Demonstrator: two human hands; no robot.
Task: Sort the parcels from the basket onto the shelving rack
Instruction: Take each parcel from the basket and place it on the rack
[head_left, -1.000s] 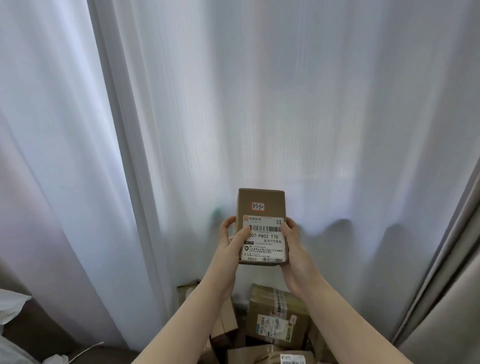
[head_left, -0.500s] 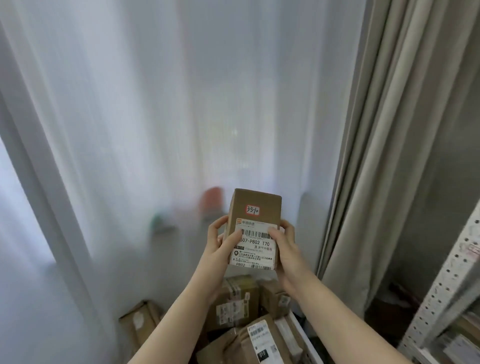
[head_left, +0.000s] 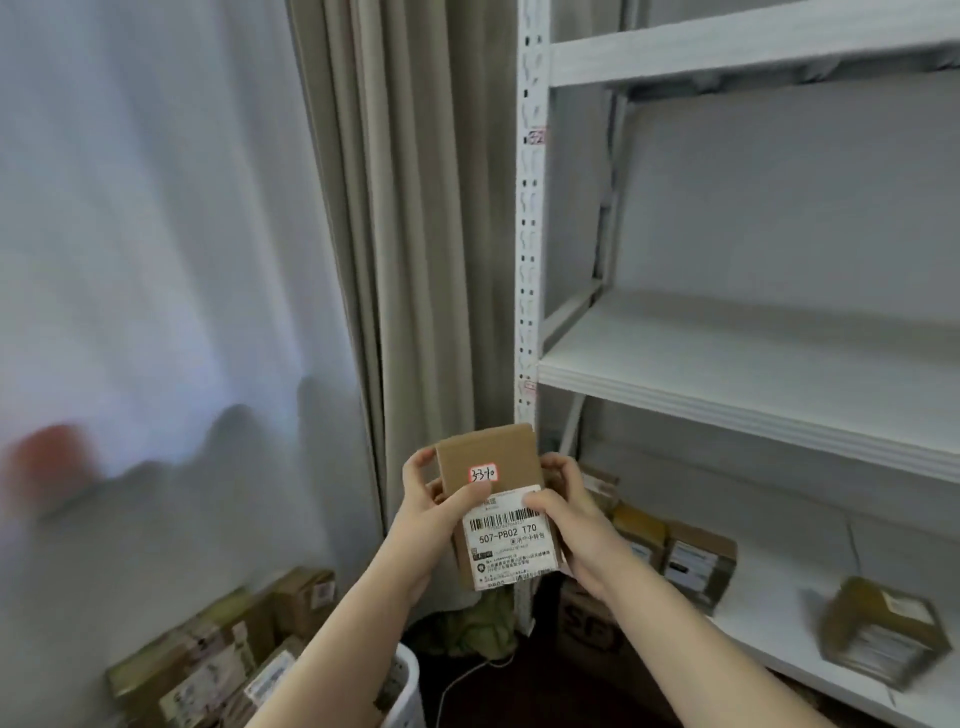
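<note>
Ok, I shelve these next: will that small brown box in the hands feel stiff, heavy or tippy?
Probably stiff: the box shows square edges in the grip. Likely light: the left hand and right hand hold it by fingers alone. Stood on end it may tip, being tall and narrow.

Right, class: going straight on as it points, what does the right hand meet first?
The parcel the right hand grips; beyond that, likely the rack's upright post, though depth is unclear.
</note>
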